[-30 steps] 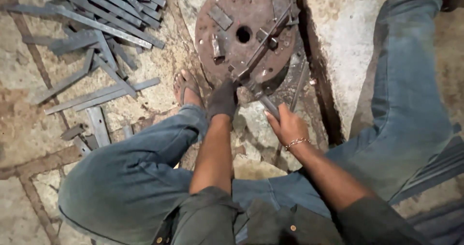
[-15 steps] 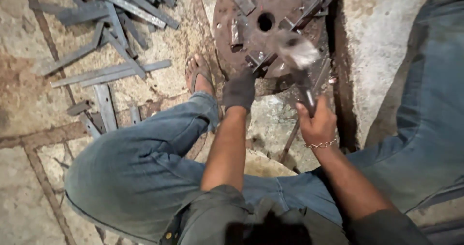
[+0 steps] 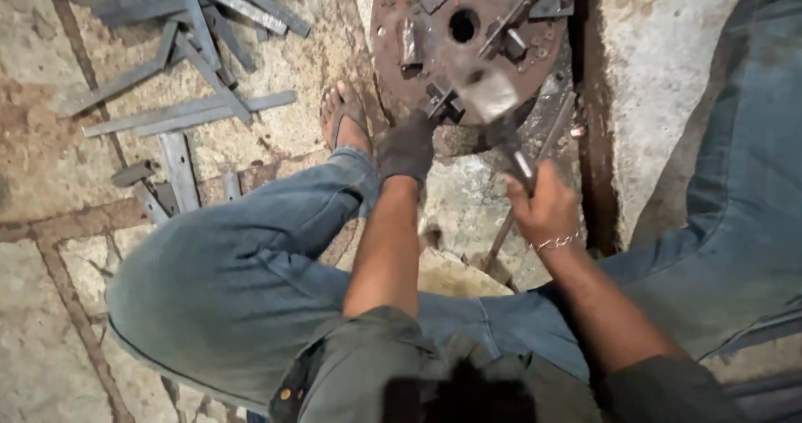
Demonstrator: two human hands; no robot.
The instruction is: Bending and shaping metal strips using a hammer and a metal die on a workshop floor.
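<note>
The stone floor (image 3: 50, 164) fills the view, pale and cracked, with a dark groove running up its right part beside a lighter slab. The person squats over it in blue jeans (image 3: 217, 289), one knee to the left and one leg along the right edge. At the far middle lies a round rusty steel disc (image 3: 418, 5) with a hole near its centre and small metal blocks fixed on its face. Far left, a scatter of flat grey metal strips (image 3: 192, 114) lies crossed and loose on the floor, well apart from the disc. A bare foot in a sandal (image 3: 341, 118) rests just left of the disc's near edge.

The left hand (image 3: 407, 147) wears a dark glove and sits at the near rim of the disc — its fingers are curled down onto a small piece there, though what they grip cannot be told. The right hand (image 3: 545, 210), bare with a thin bracelet at the wrist, is wrapped tightly round the handle of a hammer (image 3: 489, 93); the blurred head hangs over the disc's near right part, just beyond the glove.
</note>
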